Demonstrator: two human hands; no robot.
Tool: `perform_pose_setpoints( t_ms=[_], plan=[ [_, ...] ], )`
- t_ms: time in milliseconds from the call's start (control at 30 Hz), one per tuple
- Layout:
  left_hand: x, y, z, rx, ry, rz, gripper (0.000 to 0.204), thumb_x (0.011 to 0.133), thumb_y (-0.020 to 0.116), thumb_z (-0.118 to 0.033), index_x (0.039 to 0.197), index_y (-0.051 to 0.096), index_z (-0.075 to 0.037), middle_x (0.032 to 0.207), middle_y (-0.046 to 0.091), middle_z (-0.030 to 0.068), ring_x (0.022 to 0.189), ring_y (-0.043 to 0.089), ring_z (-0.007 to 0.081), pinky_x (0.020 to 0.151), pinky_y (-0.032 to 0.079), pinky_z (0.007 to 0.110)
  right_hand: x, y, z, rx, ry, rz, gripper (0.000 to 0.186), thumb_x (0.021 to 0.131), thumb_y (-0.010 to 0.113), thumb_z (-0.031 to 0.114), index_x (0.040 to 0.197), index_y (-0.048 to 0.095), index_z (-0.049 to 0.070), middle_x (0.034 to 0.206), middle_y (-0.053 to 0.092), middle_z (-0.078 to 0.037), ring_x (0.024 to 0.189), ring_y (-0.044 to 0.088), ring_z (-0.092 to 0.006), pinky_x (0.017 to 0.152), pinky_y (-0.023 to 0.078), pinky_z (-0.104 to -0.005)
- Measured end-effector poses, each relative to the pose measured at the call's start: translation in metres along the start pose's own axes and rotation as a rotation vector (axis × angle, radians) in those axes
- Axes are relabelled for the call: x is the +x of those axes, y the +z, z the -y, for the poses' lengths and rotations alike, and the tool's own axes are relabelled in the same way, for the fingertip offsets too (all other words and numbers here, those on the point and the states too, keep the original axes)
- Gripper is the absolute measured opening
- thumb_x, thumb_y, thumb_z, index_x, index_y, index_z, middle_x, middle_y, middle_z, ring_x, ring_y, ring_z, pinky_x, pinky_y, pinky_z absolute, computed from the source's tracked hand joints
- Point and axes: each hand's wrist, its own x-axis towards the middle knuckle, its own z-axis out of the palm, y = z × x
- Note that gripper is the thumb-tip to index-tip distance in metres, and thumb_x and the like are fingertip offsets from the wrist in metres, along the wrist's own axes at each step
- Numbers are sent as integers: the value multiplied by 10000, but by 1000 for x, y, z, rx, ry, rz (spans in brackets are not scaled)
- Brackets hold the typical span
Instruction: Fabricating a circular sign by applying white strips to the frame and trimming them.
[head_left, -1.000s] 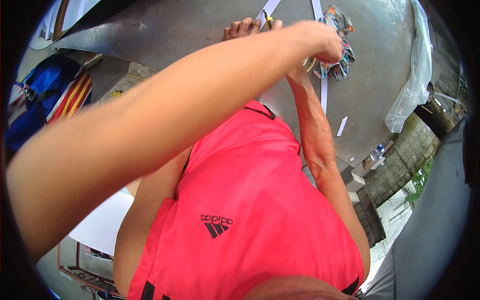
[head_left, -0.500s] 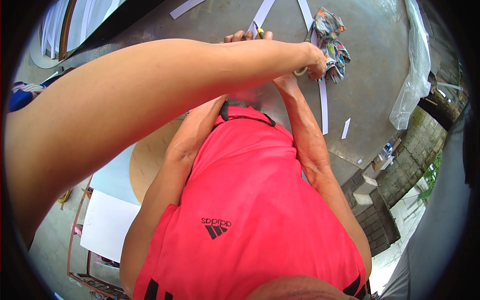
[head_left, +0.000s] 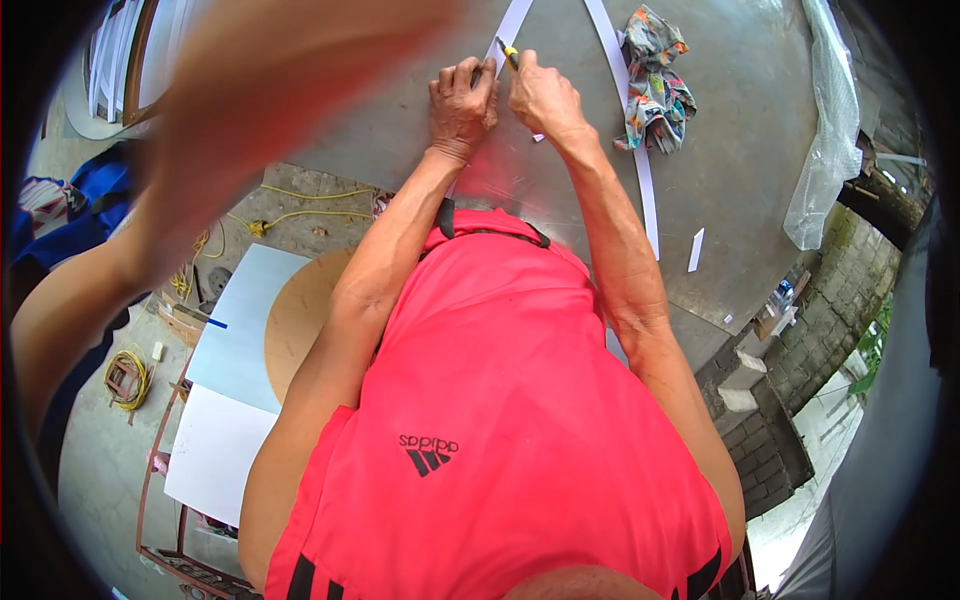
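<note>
My left hand (head_left: pixel 462 112) rests on the metal table (head_left: pixel 740 140) with curled fingers over a white strip (head_left: pixel 510 25) and a dark item I cannot make out. Beside it, my right hand (head_left: pixel 545 100) grips a yellow-and-black cutter (head_left: pixel 512 55), its tip on that strip. To the right, a crumpled patterned cloth (head_left: pixel 655 100) lies over another long white strip (head_left: pixel 647 210). A small white offcut (head_left: pixel 696 250) lies lower on the table.
A co-worker's blurred arm (head_left: pixel 240 100) spans the upper left. Clear plastic wrap (head_left: pixel 825 180) lines the table's right side. Pale boards (head_left: pixel 215 440), a round tan board (head_left: pixel 300 300), coiled yellow cable (head_left: pixel 128 380) and blue fabric (head_left: pixel 70 230) are at left.
The co-worker's arm has swung leftward and upward, away from the cloth, uncovering both my hands and the cables and floor at left. My hands remain near the same strip.
</note>
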Motion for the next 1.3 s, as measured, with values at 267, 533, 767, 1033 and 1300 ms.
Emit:
perform_pose_setpoints(
  t_ms=[267, 533, 767, 1033, 1300],
  plan=[
    [-11, 10, 7, -21, -76, 74, 383, 844, 704, -204, 1218, 690, -125, 1114, 571, 17, 993, 517, 223, 802, 400, 373, 4, -19, 10, 13, 46, 135, 293, 1007, 399, 279, 1025, 470, -5, 734, 671, -237, 516, 659, -350, 579, 551, -478],
    [-12, 9, 7, -32, -81, 80, 383, 841, 699, -225, 1210, 681, -127, 1138, 555, -8, 1018, 509, 203, 804, 406, 371, -8, -9, 23, -64, 14, 19, 313, 1005, 420, 282, 1043, 455, -27, 823, 672, -319, 802, 676, -495, 762, 516, -578],
    [-10, 6, 4, -21, -87, 87, 386, 844, 696, -221, 1214, 676, -116, 1155, 559, -4, 1027, 511, 201, 803, 404, 370, -10, -15, 31, -34, 94, 93, 289, 982, 482, 261, 1052, 450, -18, 884, 671, -334, 878, 666, -511, 778, 514, -584],
    [-10, 8, 5, -21, -88, 95, 397, 839, 701, -219, 1220, 675, -110, 1155, 553, 6, 1023, 511, 205, 806, 399, 374, -13, -11, 28, -80, 84, 82, 262, 956, 525, 219, 1050, 456, -16, 882, 680, -317, 879, 676, -497, 768, 528, -573],
    [-11, 9, 5, -27, -83, 85, 393, 844, 697, -218, 1220, 675, -107, 1154, 550, 13, 1021, 509, 209, 804, 396, 378, -18, -7, 22, -61, 80, 83, 267, 1003, 455, 263, 1055, 446, 1, 897, 669, -335, 889, 650, -529, 775, 500, -606]
  ],
)
